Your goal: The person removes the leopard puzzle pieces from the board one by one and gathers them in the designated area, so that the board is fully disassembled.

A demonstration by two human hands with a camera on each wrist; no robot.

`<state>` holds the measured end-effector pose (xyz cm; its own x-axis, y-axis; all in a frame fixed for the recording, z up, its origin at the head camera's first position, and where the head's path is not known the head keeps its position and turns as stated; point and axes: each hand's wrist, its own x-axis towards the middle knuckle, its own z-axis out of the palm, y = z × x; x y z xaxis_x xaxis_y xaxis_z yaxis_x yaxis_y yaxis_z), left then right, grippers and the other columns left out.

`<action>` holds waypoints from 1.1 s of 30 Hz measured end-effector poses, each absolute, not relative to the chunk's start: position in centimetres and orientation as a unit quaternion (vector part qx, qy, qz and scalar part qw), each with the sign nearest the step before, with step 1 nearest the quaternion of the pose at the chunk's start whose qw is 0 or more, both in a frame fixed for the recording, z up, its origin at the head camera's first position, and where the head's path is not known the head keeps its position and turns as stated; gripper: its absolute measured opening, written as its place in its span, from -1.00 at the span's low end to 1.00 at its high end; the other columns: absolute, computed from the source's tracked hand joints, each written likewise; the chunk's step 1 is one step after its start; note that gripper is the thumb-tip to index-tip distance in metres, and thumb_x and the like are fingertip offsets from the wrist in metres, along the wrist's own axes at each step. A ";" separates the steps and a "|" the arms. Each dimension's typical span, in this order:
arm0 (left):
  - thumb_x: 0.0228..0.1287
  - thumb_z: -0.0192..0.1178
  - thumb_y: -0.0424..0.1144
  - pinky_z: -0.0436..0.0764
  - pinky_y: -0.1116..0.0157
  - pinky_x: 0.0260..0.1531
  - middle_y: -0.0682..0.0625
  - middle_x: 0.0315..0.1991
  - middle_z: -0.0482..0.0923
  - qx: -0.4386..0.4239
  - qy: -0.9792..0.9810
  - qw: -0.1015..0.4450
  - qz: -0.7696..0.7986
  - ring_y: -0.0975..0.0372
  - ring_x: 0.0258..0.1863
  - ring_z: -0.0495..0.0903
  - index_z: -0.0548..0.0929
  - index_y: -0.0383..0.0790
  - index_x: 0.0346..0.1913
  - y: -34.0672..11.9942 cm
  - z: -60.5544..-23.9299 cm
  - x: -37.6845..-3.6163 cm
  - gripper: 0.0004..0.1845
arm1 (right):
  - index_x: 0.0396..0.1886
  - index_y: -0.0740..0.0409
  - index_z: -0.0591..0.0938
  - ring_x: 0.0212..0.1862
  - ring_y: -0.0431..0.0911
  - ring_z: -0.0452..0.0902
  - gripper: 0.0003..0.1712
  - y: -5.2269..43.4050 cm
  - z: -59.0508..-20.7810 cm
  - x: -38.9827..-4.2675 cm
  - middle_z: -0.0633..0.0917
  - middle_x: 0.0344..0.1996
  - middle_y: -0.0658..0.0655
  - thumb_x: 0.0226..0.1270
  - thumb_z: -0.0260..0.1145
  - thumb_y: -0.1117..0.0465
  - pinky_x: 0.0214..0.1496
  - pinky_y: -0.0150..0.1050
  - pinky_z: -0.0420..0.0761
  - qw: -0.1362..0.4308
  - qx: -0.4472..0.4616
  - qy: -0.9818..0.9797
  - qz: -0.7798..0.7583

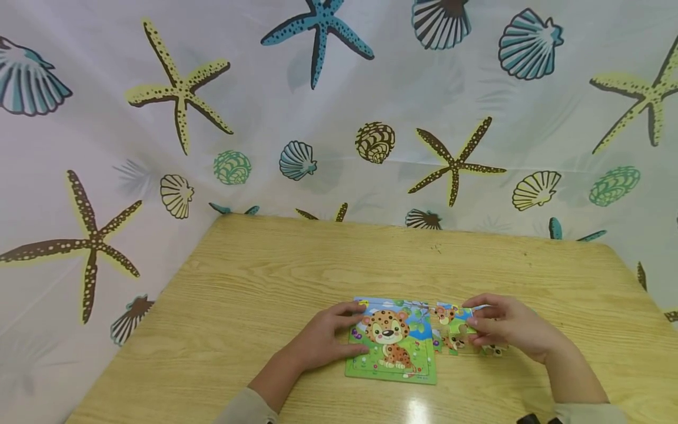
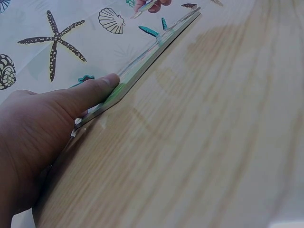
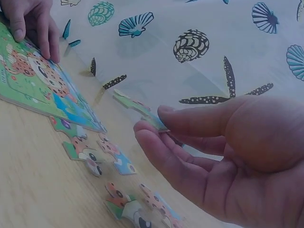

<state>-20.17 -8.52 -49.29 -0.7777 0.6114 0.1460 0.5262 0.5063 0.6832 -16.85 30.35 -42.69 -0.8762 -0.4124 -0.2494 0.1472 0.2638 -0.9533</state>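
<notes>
A square jigsaw board (image 1: 405,352) with a cartoon leopard sitting on grass lies flat on the table. My left hand (image 1: 329,337) rests on its left side; in the left wrist view the thumb (image 2: 97,92) lies on top along the edge. My right hand (image 1: 514,330) pinches a green and blue jigsaw piece (image 3: 137,108) between thumb and fingertips, raised above the table to the right of the board. Loose jigsaw pieces (image 3: 116,156) with leopard parts lie beneath and beside this hand, some right at the board's right edge. The hand partly covers them in the head view.
The wood-grain table (image 1: 254,282) stretches back and to both sides. A white cloth (image 1: 339,194) printed with starfish and shells hangs along its back edge and sides. Light glares off the table in front of the board.
</notes>
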 end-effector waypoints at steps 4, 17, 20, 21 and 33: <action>0.14 0.43 0.14 0.37 0.02 0.45 0.09 0.40 0.41 0.329 0.865 0.060 0.375 0.10 0.49 0.29 0.55 -0.28 0.30 -8.6 -49.4 -20.1 -0.23 | 0.33 0.51 0.30 -0.12 0.04 0.73 -0.34 31.3 -42.7 -16.8 0.59 -0.13 0.19 0.43 0.31 0.21 0.00 -0.09 0.77 0.239 -0.080 0.762 -0.596; 0.15 0.43 0.14 0.38 0.00 0.44 0.06 0.39 0.42 0.328 0.866 0.059 0.373 0.07 0.49 0.30 0.55 -0.29 0.30 -8.8 -49.2 -20.0 -0.24 | 0.33 0.52 0.29 -0.14 -0.06 0.69 -0.35 33.3 -42.7 -16.6 0.52 -0.13 0.19 0.44 0.30 0.23 -0.03 -0.12 0.78 0.259 -0.103 0.772 -0.572; 0.15 0.43 0.13 0.38 0.00 0.44 0.05 0.39 0.43 0.328 0.866 0.056 0.373 0.07 0.49 0.30 0.55 -0.30 0.30 -8.8 -49.0 -20.0 -0.24 | 0.33 0.53 0.28 -0.14 -0.06 0.68 -0.36 33.7 -42.5 -16.6 0.50 -0.12 0.20 0.46 0.28 0.23 -0.05 -0.15 0.78 0.264 -0.099 0.775 -0.566; 0.15 0.43 0.12 0.38 0.00 0.44 0.04 0.39 0.43 0.329 0.866 0.055 0.372 0.07 0.48 0.30 0.55 -0.30 0.30 -8.8 -49.0 -20.0 -0.24 | 0.33 0.54 0.28 -0.14 -0.05 0.68 -0.36 33.8 -42.5 -16.6 0.50 -0.13 0.20 0.46 0.27 0.22 -0.06 -0.15 0.78 0.266 -0.095 0.775 -0.565; 0.15 0.44 0.11 0.37 -0.01 0.45 0.04 0.40 0.42 0.333 0.862 0.058 0.378 0.07 0.49 0.30 0.55 -0.29 0.30 -8.5 -48.9 -20.0 -0.25 | 0.25 0.53 0.29 -0.22 -0.08 0.68 -0.39 36.5 -42.6 -16.2 0.55 -0.24 0.12 0.46 0.28 0.18 -0.15 -0.22 0.78 0.281 -0.050 0.796 -0.534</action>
<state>-19.98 -8.53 -48.88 -0.7714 0.6180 0.1519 0.5306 0.4929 0.6896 -16.16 36.53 -42.60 -0.8376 -0.3792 -0.3933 0.2204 0.4242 -0.8783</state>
